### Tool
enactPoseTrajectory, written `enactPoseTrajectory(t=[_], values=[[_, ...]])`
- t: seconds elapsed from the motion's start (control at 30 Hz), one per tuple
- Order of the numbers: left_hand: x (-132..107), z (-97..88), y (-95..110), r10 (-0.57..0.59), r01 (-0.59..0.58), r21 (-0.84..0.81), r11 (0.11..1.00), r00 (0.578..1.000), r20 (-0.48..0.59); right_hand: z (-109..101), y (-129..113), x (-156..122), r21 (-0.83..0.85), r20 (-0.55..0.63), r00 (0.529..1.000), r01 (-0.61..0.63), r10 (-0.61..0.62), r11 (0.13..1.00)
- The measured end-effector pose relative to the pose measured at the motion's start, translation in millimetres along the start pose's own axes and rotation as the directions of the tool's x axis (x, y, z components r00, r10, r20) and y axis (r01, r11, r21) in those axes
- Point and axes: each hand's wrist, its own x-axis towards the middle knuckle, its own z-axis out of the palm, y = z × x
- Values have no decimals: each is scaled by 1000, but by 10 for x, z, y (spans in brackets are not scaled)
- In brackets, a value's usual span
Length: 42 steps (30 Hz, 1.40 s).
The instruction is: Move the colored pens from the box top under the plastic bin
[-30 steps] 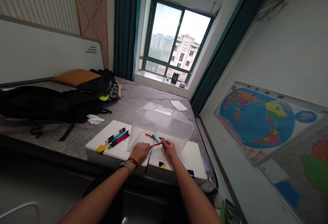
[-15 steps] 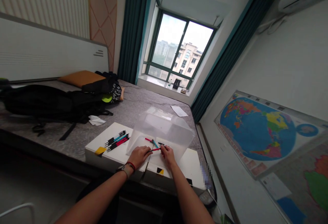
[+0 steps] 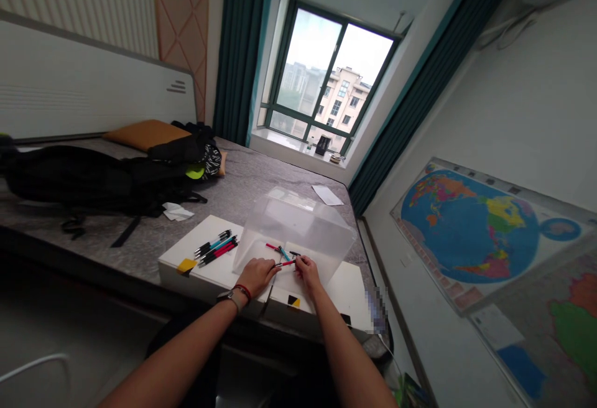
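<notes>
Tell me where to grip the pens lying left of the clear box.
Grip the pens around their middles, coming from above with the left hand: they lie flat, side by side, on the white board, so their shafts should gather together.

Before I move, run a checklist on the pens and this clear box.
Right hand pinching the red pen: ok.
Left hand touching that pen: cannot tell, its fingers are too close to judge.
Bunch of pens lying on the white board, outside the box: ok.
Teal pen lying loose near the hands, seen through the clear plastic box: ok.
Wrists clear of the box edge: cannot tell.
</notes>
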Motion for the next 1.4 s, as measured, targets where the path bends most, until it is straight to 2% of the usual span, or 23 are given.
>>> enactPoseTrajectory(t=[0.2,0.4,0.63,0.77,1.0,1.23,1.4], values=[[8,0,0,-10,9,11,1000,1000,7,-6,-33,-2,81,15,998,-66,65,995],[11,16,-16,-43,43,-4,999,999,10,10,-73,-43,188,-22,997,-71,76,980],[-2,-22,7,-72,71,-35,997,997,-42,35,-63,-18,184,-153,985,-51,80,982],[-1,-67,27,-42,39,-39,998,996,-83,47,-55,-22,147,-173,984,-22,48,989],[9,-61,20,-33,32,-27,999,998,-54,29,-89,-65,21,-29,1000,2,-2,1000],[10,-75,10,69,-67,-93,993,998,17,68,-283,-137,-136,197,980,53,-26,989],[-6,-74,7,70,-68,-82,994,997,18,128,-378,-148,-216,244,970,67,-12,974]])
